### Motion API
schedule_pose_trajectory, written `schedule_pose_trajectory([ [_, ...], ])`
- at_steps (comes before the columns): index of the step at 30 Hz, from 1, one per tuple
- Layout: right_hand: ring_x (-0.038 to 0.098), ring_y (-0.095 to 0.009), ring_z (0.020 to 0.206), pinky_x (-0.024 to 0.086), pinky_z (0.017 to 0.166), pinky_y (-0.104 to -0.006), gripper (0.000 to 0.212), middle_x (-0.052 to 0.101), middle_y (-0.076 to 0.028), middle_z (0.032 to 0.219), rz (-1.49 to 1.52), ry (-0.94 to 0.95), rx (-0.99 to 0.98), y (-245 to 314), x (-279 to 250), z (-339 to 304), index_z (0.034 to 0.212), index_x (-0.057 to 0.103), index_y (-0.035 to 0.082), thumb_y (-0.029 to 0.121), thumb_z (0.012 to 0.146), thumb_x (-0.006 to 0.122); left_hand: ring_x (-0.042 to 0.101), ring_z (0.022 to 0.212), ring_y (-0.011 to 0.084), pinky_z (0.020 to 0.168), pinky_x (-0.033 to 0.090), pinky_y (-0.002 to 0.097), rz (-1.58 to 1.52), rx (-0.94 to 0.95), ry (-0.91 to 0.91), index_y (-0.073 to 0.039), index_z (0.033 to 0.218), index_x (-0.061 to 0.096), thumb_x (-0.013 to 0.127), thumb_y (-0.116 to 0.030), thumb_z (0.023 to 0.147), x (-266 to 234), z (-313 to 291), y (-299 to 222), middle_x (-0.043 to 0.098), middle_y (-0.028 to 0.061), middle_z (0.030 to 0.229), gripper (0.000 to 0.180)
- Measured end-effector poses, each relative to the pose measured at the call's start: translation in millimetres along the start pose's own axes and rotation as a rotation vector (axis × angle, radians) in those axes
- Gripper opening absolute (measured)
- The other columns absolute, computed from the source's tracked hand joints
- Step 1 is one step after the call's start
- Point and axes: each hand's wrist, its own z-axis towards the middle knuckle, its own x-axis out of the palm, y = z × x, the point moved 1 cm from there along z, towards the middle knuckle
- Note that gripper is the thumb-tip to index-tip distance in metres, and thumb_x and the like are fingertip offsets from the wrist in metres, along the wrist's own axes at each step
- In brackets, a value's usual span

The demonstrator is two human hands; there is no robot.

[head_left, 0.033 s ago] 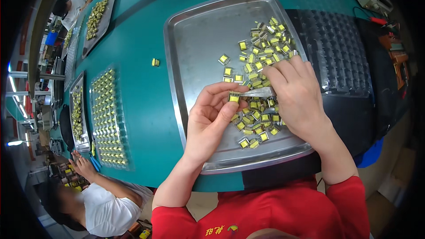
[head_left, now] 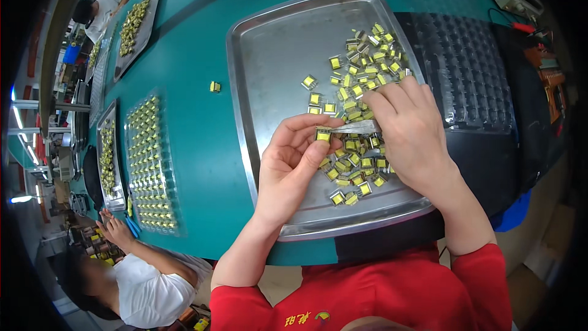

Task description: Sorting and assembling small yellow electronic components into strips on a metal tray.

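Note:
My left hand (head_left: pixel 291 162) pinches a small yellow-taped transformer (head_left: pixel 323 134) between thumb and fingers, its row of pins facing up. My right hand (head_left: pixel 409 129) is closed around metal tweezers (head_left: pixel 358 127), mostly hidden in the palm. The pointed tip of the tweezers reaches the pins; whether it touches them I cannot tell. Both hands are over a steel tray (head_left: pixel 269 32). Beneath and beyond them, a loose heap of similar transformers (head_left: pixel 366 79) lies along the tray's right side.
One transformer (head_left: pixel 215 86) lies on the green table (head_left: pixel 205 141) left of the tray. Further left is a clear plastic blister tray (head_left: pixel 174 208) filled with transformers. Another blister tray (head_left: pixel 465 67) is at the right. A co-worker in a white shirt (head_left: pixel 153 291) sits lower left.

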Motion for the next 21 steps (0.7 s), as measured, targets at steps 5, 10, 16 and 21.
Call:
schedule_pose_trajectory([
  [5,0.056,-0.026,0.093,0.044,0.081,-0.0363,0.026,0.063,-0.008,0.094,0.009,-0.013,-0.004,-3.1,1.9,0.2,0.102,0.066,0.002,0.001,0.076,0.059,0.060,0.107,0.0155,0.099,0.047,0.0303,-0.016,0.001,0.014,-0.001,0.128,0.050,0.055,-0.005,0.100,0.2,-0.3,3.6,0.062,0.0141,0.126,0.029],
  [10,0.056,-0.025,0.093,0.043,0.081,-0.0362,0.025,0.063,-0.008,0.095,0.043,-0.016,-0.011,-3.4,2.1,-1.5,0.101,0.066,0.002,0.002,0.077,0.060,0.058,0.110,0.0141,0.099,0.046,0.0291,0.041,0.063,-0.031,-0.002,0.130,0.048,0.054,-0.003,0.100,6.9,-1.1,-1.6,0.062,0.0131,0.125,0.031],
  [16,0.055,-0.026,0.093,0.043,0.083,-0.0366,0.022,0.062,-0.008,0.095,0.068,0.002,-0.019,-1.5,0.6,-1.3,0.098,0.065,0.002,0.003,0.077,0.060,0.057,0.119,0.0192,0.098,0.047,0.0319,0.156,0.111,-0.008,-0.001,0.128,0.048,0.057,-0.004,0.099,2.7,-0.5,2.9,0.062,0.0153,0.124,0.031],
  [21,0.055,-0.026,0.093,0.042,0.084,-0.0367,0.022,0.062,-0.009,0.094,0.101,0.010,-0.031,-0.1,1.1,-1.2,0.099,0.065,0.002,0.003,0.078,0.060,0.058,0.119,0.0206,0.097,0.049,0.0329,0.139,0.138,0.002,0.000,0.126,0.049,0.056,-0.003,0.098,4.6,-0.4,2.4,0.061,0.0167,0.124,0.028],
])
